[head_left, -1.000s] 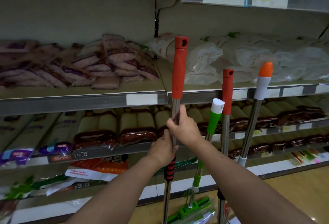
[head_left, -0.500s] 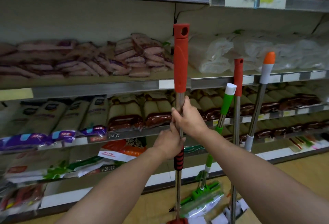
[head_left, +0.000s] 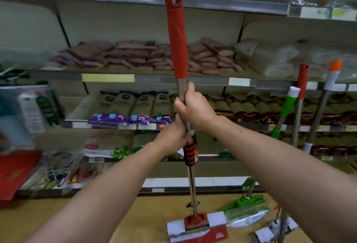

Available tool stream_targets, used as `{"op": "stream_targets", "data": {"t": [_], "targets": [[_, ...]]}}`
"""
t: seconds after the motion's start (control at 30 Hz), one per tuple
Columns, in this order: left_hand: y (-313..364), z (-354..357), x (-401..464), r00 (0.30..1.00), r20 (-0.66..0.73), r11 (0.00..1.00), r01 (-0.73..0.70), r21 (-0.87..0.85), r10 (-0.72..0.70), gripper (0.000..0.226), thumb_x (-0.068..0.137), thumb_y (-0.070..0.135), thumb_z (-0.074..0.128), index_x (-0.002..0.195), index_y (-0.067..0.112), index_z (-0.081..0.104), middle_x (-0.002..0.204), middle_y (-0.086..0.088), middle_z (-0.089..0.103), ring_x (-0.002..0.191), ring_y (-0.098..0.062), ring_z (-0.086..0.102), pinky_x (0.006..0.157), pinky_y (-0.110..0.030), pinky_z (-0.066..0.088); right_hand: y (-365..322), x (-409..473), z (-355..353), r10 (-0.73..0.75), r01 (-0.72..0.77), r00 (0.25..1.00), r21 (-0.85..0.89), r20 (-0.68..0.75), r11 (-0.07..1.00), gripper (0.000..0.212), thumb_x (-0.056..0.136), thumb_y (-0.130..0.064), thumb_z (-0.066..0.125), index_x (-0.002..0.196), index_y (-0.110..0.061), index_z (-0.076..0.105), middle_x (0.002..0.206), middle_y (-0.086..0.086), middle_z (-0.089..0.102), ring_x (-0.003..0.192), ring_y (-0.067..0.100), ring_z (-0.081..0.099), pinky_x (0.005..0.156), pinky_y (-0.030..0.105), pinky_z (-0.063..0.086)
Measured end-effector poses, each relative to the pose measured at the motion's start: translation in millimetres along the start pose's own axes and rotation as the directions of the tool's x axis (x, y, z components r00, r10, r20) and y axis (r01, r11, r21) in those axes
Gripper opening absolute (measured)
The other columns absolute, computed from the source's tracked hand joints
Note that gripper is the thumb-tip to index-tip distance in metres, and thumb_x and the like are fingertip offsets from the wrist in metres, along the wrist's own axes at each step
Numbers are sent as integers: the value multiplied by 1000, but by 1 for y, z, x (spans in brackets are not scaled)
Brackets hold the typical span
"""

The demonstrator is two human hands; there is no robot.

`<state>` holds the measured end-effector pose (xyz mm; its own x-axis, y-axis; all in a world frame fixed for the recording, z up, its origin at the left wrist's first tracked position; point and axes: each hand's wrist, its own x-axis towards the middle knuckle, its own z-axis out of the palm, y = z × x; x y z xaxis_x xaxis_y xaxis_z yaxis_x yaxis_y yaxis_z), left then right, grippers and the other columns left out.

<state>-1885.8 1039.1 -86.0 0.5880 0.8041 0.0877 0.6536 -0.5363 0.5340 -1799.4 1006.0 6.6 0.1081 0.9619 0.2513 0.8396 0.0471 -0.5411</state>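
Both hands grasp the steel shaft of the red-handled sponge mop (head_left: 189, 154), right hand (head_left: 195, 107) stacked above left hand (head_left: 172, 138), likely to steady it upright before the shelf unit (head_left: 154, 78). Its wrapped head (head_left: 195, 223) rests on the wooden shop floor (head_left: 135, 213) at the unit's foot. A green-handled mop (head_left: 286, 105) leans against the unit's right end.

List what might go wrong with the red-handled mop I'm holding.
The red-handled steel mop tops out level with the upper metal shelf rail; lifting higher might strike it. Its cardboard-wrapped mop head sits close to the green-handled mop leaning nearby; a swing could topple that. The right hand and left hand grip bare steel above the red-and-black ribbed grip, so the pole may slip.
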Motion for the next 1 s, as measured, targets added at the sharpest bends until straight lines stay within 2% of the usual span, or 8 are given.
{"op": "stream_targets", "data": {"t": [0.07, 0.2, 0.3, 0.5, 0.6, 0.73, 0.83, 1.0], "targets": [[-23, -21, -24, 998, -49, 999, 28, 18, -27, 62, 95, 34, 48, 140, 7, 15, 105, -12, 63, 77, -19, 57, 55, -28, 43, -33, 0, 17, -56, 56, 998, 13, 29, 998, 26, 95, -28, 48, 107, -10, 32, 89, 10, 57, 84, 35, 62, 72, 45, 50], [-68, -60, -72, 988, -124, 994, 102, 35, -97, 68, 93, 34, 51, 143, 7, 13, 110, -15, 62, 93, -32, 64, 75, -45, 54, -93, -2, 52, -161, 156, 984, 57, 79, 986, 25, 95, -27, 49, 100, -15, 27, 80, 2, 51, 78, 30, 58, 59, 34, 39], [-102, -88, -110, 964, -165, 974, 219, 54, -207, 76, 93, 39, 51, 146, 11, 4, 109, -15, 63, 91, -32, 64, 71, -40, 53, -137, -4, 82, -239, 226, 963, 109, 128, 968, 25, 95, -26, 49, 101, -13, 28, 84, 7, 55, 83, 35, 59, 65, 36, 42], [-158, -133, -186, 890, -258, 912, 405, 67, -377, 75, 92, 43, 51, 146, 10, 10, 107, -15, 64, 92, -33, 63, 74, -41, 53, -221, -12, 138, -383, 340, 902, 222, 199, 914, 27, 93, -27, 51, 99, -12, 30, 96, 15, 65, 85, 36, 63, 76, 47, 51], [-184, -160, -230, 812, -324, 859, 512, -5, -486, 67, 92, 38, 54, 143, 12, 18, 108, -16, 64, 97, -35, 62, 77, -40, 52, -270, -19, 168, -472, 395, 848, 307, 240, 866, 29, 92, -26, 52, 106, -9, 33, 94, 15, 66, 85, 35, 64, 76, 49, 52], [-217, -194, -279, 680, -410, 762, 645, -58, -608, 72, 92, 35, 54, 145, 12, 11, 105, -20, 65, 95, -38, 62, 66, -36, 45, -335, -22, 207, -583, 473, 775, 391, 242, 790, 26, 93, -25, 52, 100, -12, 30, 89, 10, 62, 80, 30, 61, 68, 38, 49], [-245, -218, -305, 547, -496, 696, 694, -184, -675, 74, 88, 28, 60, 144, 15, 15, 103, -19, 66, 96, -39, 61, 66, -35, 44, -381, -18, 233, -647, 500, 724, 463, 239, 732, 26, 92, -24, 52, 102, -10, 32, 89, 11, 62, 80, 30, 61, 68, 40, 50], [-312, -262, -338, 354, -543, 624, 629, -464, -761, 38, 82, 29, 64, 104, 21, 35, 87, -5, 61, 89, -34, 60, 63, -33, 39, -459, -2, 279, -727, 540, 655, 544, 207, 642, 27, 93, -23, 52, 108, -7, 36, 77, 0, 54, 79, 27, 58, 67, 37, 47]]}}
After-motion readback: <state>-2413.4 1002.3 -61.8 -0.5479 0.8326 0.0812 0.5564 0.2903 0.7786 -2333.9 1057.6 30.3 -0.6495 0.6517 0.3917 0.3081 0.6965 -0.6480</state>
